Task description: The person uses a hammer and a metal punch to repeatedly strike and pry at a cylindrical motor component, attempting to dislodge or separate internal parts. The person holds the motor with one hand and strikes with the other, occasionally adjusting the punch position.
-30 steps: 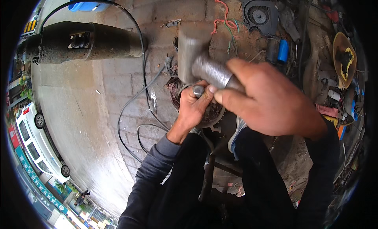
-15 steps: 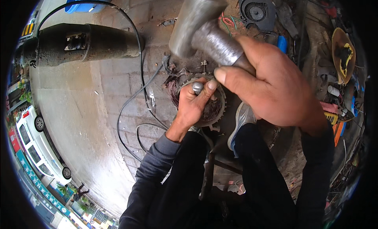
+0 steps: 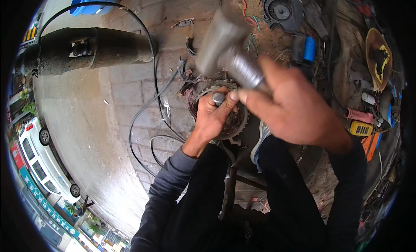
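My left hand [image 3: 211, 115] is closed around a steel punch or chisel, whose round struck end [image 3: 218, 98] shows above the fist; its lower end is hidden. Beneath that hand lies a round motor stator [image 3: 241, 129] with dark copper-coloured windings, standing on the ground between my feet. My right hand [image 3: 299, 106] grips a heavy hammer [image 3: 225, 46] close to its head. Both the hammer and this hand are smeared by motion. The hammer head is raised just beyond the punch and apart from it.
A long dark metal cylinder [image 3: 117, 48] lies at the left, with a black cable [image 3: 154, 48] looping past it. A blue tub [image 3: 96, 2] stands at the far left. On the right are a black fan-like housing [image 3: 281, 11], a brown bowl-shaped piece [image 3: 378, 59] and a yellow meter-like box [image 3: 360, 128].
The hammer has come a little nearer and to the right, its head lower in the picture. My left hand keeps its hold on the punch in nearly the same place.
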Motion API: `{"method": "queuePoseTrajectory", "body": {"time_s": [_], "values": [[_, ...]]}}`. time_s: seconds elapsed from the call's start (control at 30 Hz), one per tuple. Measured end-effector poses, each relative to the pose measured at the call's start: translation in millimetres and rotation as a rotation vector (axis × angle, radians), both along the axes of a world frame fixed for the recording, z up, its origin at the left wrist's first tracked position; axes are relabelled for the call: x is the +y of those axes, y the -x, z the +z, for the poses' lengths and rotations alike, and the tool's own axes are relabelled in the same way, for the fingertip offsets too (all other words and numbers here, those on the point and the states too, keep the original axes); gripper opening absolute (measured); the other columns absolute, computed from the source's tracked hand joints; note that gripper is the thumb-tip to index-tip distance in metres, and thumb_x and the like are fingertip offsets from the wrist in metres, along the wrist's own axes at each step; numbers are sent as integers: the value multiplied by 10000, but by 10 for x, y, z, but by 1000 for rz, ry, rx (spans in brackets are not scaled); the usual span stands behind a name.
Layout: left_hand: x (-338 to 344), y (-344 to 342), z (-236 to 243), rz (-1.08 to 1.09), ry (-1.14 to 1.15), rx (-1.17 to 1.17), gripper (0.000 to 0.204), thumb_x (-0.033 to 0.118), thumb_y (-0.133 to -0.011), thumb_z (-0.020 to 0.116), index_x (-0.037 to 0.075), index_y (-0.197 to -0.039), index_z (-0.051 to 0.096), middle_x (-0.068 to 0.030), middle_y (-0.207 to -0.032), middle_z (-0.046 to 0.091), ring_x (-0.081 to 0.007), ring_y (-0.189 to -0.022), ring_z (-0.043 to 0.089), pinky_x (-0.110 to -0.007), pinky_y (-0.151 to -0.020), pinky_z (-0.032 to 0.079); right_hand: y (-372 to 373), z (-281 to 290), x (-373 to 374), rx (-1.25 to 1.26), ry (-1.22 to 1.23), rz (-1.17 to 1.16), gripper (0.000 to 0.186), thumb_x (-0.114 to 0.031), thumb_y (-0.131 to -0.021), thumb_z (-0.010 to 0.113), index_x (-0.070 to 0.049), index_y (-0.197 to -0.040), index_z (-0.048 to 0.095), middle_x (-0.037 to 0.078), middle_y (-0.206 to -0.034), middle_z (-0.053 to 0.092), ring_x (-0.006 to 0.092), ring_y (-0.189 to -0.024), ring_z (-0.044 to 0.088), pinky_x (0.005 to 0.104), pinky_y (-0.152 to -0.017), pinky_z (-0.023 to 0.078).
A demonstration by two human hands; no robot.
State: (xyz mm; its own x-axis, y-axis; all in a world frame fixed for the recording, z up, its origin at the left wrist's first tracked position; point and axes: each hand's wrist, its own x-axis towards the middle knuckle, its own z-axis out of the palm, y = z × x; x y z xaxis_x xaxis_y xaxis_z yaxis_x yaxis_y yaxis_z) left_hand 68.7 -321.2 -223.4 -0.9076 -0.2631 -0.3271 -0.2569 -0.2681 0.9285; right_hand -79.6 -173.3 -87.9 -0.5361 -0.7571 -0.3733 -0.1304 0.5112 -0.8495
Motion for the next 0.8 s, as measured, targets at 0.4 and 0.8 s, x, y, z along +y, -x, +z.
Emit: {"method": "queuePoseTrajectory", "body": {"time_s": [0.4,0.8], "values": [[-289,-93,216,81,93,-15,415,328,-1077,598,19,-801,583,-55,-725,600,-140,-655,542,-285,-607,409,-58,-58,142,-139,27,-63,207,-134,-954,690,27,-974,561,79,-662,535,126,-590,499,363,-551,416],[-194,-139,182,140,26,-47,392,363,-1058,646,49,-824,664,38,-726,611,-42,-683,477,-221,-624,358,-120,-231,155,-119,-18,-31,236,-165,-952,691,31,-993,566,84,-663,571,138,-600,556,363,-559,444]]}}
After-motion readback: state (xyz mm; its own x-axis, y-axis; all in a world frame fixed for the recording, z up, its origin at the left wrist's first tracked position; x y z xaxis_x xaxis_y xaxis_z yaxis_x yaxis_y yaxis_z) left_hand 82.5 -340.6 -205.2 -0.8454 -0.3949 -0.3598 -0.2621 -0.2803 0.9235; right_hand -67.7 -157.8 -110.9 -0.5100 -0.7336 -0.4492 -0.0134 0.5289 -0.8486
